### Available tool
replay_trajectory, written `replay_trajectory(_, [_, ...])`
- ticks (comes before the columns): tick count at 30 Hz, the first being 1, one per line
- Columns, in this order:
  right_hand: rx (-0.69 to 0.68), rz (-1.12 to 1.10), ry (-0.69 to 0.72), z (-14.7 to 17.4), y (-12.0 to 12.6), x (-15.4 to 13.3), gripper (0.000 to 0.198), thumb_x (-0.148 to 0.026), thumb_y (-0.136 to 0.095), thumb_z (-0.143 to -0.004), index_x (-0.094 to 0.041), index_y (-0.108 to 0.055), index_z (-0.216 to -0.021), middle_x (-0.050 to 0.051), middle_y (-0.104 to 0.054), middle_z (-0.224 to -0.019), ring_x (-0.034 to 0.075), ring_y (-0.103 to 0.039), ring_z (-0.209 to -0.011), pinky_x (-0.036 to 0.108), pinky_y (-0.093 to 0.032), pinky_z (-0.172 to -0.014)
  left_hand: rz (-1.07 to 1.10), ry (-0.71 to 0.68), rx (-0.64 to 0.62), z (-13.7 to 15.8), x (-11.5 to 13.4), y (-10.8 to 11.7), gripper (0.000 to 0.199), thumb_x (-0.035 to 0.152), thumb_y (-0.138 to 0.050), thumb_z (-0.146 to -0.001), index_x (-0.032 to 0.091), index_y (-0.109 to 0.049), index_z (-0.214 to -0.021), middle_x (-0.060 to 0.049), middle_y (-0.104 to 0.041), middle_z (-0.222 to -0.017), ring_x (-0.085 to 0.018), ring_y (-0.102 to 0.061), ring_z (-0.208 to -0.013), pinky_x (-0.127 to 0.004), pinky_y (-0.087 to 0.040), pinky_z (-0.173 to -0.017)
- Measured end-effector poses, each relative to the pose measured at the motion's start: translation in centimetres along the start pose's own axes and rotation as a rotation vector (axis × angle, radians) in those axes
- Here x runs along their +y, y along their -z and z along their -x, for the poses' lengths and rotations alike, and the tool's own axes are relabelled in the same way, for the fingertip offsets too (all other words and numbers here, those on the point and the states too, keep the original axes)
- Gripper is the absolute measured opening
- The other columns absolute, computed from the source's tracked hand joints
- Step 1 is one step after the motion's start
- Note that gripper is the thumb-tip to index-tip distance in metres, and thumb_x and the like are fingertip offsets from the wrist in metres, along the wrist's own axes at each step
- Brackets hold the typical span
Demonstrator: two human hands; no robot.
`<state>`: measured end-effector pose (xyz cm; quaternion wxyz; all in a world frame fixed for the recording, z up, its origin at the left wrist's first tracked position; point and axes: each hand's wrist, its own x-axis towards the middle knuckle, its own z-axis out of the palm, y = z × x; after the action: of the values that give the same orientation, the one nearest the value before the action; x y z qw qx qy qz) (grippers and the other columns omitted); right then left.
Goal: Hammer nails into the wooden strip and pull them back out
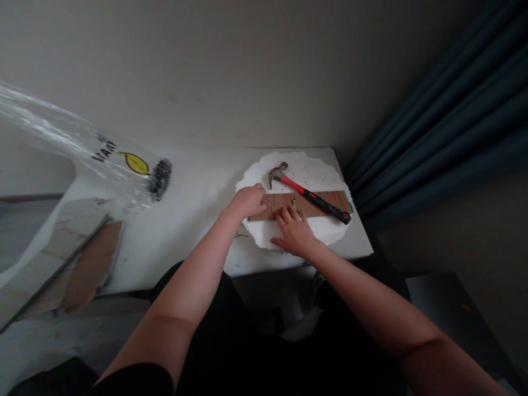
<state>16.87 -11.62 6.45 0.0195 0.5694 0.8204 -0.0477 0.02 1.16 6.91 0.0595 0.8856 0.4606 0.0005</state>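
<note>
The left hand (250, 201) hides its own fingertips, the right hand (296, 232) and hammer (314, 199) cover parts of the board (312, 211), a bit (293, 202) between them is too small to identify, and picture edges crop the bag (119, 159) and curtain (454, 121).

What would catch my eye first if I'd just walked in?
Probably the hammer with its red and black handle, lying across a brown board near the right end of the white table. Next, the clear plastic bag with a yellow print, at the left. A dark blue curtain hangs at the upper right.
</note>
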Motion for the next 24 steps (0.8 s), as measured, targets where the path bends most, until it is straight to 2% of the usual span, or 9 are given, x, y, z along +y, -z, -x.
replay_trajectory(13, [-0.014, 0.024, -0.007, 0.1, 0.2, -0.3, 0.08, -0.055, -0.062, -0.091, -0.005, -0.043, -0.15, 0.026, -0.039, -0.156, 0.044, -0.029, -0.144, 0.062, -0.028, -0.112, -0.024, 0.009, -0.011, -0.1, 0.3, 0.1, 0.024, 0.022, -0.052, -0.086, 0.014, -0.07, -0.099, -0.015, -0.066, -0.106, -0.028, -0.067, -0.095, -0.037, -0.048, -0.08])
replay_trajectory(24, [-0.03, 0.024, -0.015, 0.1, 0.2, -0.2, 0.082, -0.056, -0.062, -0.09, -0.006, -0.041, -0.151, 0.026, -0.037, -0.157, 0.044, -0.028, -0.145, 0.062, -0.026, -0.113, -0.018, -0.045, 0.019, -0.1, -0.7, -0.3, 0.017, 0.023, -0.055, -0.082, 0.017, -0.068, -0.091, -0.011, -0.067, -0.104, -0.025, -0.066, -0.087, -0.035, -0.046, -0.073])
